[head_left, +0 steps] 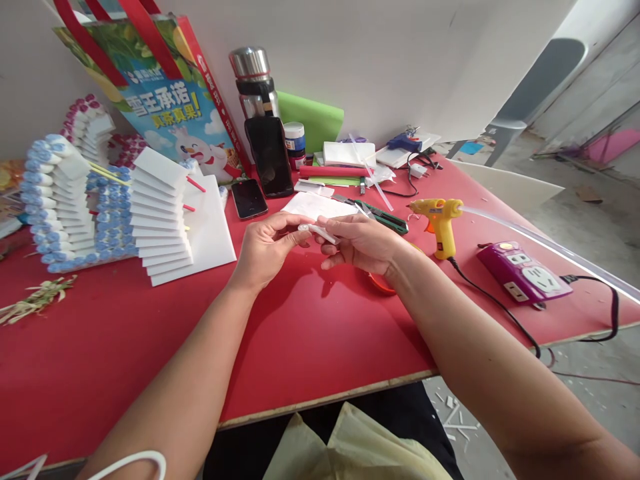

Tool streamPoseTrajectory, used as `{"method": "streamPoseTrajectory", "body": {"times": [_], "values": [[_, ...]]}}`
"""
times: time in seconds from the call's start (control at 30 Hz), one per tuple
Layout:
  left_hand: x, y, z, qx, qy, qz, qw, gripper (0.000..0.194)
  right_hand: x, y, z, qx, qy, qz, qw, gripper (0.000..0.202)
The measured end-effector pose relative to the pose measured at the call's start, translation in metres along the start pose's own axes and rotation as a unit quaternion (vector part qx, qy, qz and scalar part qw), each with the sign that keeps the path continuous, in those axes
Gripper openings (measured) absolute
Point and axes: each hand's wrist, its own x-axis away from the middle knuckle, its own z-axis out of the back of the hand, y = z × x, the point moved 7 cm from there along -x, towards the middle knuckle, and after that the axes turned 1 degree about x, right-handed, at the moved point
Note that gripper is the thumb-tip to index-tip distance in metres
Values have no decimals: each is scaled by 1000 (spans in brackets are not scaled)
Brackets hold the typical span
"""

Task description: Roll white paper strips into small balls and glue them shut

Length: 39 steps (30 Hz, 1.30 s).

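A small white strip with a rolled-looking end (pixel 320 232) is held between my two hands above the red table. My left hand (pixel 263 250) pinches its rolled end between thumb and fingers. At the strip's other end, my right hand (pixel 367 243) has it between thumb and fingers, the lower fingers curled beneath. Just beyond the hands lie a white sheet (pixel 320 204) and a green-handled tool (pixel 385 219). Part of a red-orange ring (pixel 381 285) shows under my right wrist, the rest covered. What the strip is made of I cannot make out.
A yellow glue gun (pixel 440 223) stands right of my hands, its cord near a purple power strip (pixel 525 273). On the left are stepped white board models (pixel 163 220) with blue-and-white rolls (pixel 45 200). A phone (pixel 249 199), steel flask (pixel 253 80) and printed bag (pixel 165 100) stand behind.
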Motion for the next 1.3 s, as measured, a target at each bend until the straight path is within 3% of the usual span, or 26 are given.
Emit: {"method": "streamPoseTrajectory", "body": {"times": [0.23,0.4,0.57,0.73,0.83,1.07,1.3], "values": [[1,3,-3,-7,-7,2,1000,27,2,-3,4,76,-12,22,997,30],[2,-4,-2,6,-1,35,999,32,0,-10,8,242,55,80,965,31],[3,-13,-3,27,12,72,997,40,4,-19,6,431,136,134,882,28],[3,-17,-2,50,41,90,994,43,11,-31,-3,571,215,239,755,26],[3,-19,-1,65,54,99,992,44,12,-31,-6,600,221,277,717,23],[3,-22,-2,76,46,111,990,39,12,-30,-6,596,205,300,716,17],[4,-21,-3,119,63,114,984,34,17,-31,-12,559,238,328,724,17]]}}
